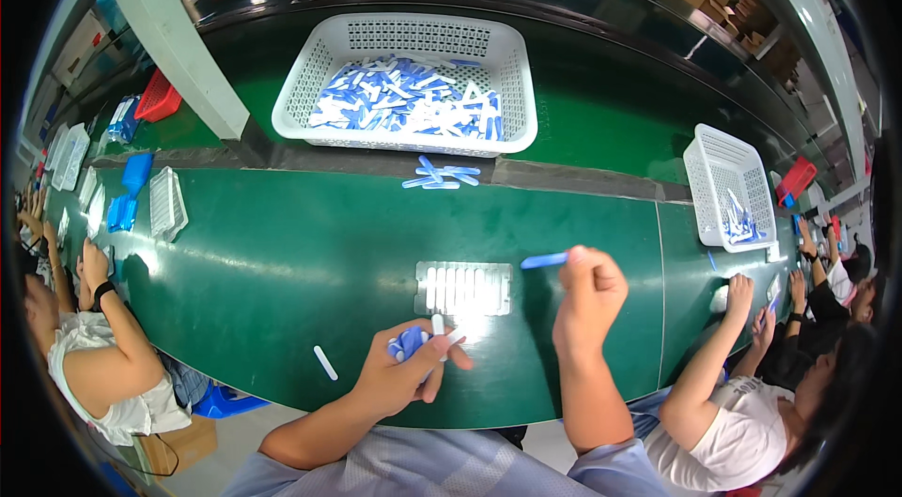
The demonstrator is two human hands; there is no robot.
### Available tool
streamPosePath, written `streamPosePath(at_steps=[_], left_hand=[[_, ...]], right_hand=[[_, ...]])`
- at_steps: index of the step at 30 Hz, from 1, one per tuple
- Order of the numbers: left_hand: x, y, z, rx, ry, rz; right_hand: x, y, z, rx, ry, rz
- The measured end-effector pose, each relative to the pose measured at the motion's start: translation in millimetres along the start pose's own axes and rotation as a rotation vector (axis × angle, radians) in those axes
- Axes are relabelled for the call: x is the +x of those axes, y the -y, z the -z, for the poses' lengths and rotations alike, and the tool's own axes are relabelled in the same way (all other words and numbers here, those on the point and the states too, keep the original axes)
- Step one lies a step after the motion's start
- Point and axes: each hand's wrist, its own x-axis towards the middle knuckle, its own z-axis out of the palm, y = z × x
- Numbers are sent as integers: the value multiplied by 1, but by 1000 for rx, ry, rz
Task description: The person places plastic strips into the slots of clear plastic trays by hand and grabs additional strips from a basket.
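Note:
My left hand [411,366], low in the middle, is closed round several small blue and white plastic sticks [407,344]. A white one sticks up by its thumb. Raised to the right, my right hand [590,295] pinches one slim blue stick [543,261] by its end, the free end pointing left. Between and beyond the hands lies a clear slotted plastic tray [463,288]; glare makes its contents hard to tell. A single white-topped stick [325,363] rests on the green table [254,281], left of my left hand.
A large white basket [404,135] full of these sticks stands at the back, with a small pile [442,174] before it. Another white basket [723,145] stands at right. Clear trays [169,206] and a white post [174,37] are at left. Co-workers sit on both sides.

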Motion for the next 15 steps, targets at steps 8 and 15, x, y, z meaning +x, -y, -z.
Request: streamPosePath(at_steps=[8, 15], left_hand=[[-25, 1, 21, 35, -108, -23], [-25, 2, 38, 69, -230, -117]], right_hand=[[13, 11, 13, -27, -47, 10], [14, 21, 3, -899, 674, 788]])
